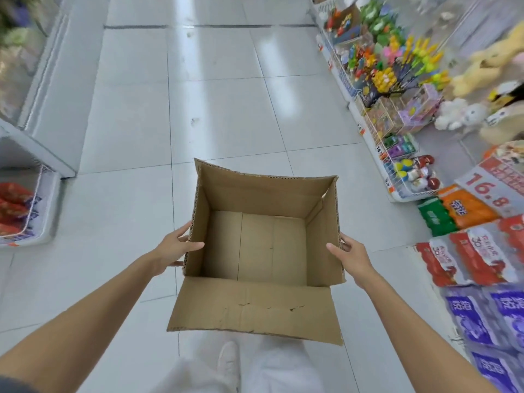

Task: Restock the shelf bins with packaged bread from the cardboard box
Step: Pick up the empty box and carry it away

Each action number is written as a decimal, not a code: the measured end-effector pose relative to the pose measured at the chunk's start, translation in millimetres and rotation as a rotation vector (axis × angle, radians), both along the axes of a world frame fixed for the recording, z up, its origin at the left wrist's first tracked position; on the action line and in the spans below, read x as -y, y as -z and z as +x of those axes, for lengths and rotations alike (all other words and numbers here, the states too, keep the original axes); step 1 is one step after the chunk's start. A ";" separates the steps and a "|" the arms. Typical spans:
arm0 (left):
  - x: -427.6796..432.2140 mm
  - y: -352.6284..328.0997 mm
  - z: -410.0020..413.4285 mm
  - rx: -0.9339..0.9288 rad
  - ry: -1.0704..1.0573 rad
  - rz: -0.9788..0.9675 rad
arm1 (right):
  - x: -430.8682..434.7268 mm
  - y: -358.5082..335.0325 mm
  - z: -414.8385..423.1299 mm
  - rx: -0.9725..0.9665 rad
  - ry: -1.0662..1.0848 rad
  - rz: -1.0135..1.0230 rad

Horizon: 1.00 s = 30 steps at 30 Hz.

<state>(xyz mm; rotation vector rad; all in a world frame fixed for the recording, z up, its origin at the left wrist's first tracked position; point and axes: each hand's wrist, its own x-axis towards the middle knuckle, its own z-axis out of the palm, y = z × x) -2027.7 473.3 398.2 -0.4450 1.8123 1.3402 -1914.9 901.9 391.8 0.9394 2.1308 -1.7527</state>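
We risk the cardboard box [255, 194] slipping or its thin walls buckling, since our left hand [173, 249] and right hand [350, 258] only pinch the side walls, thumbs inside. The loose near flap [255, 304] could catch our legs [280, 367]. Held over the aisle floor [221, 95], the box looks empty and worn.

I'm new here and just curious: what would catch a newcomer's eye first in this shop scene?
The open cardboard box in the middle comes first. It is empty inside, and the left hand grips its left wall while the right hand grips its right wall. Next come the bright toys crowded together at the upper right.
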 end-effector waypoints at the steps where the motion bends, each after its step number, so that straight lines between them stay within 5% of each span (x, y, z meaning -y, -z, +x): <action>1: -10.9 2.9 -35.2 0.000 0.006 0.005 | -9.1 4.8 -31.9 0.001 0.012 -0.011; 19: -141.1 4.9 -651.1 -0.018 -0.120 0.047 | -141.6 -6.1 -685.9 -0.023 -0.090 -0.008; 30: -210.9 -17.5 -1049.4 -0.023 0.023 0.046 | -204.0 -12.3 -1015.2 -0.002 0.130 -0.067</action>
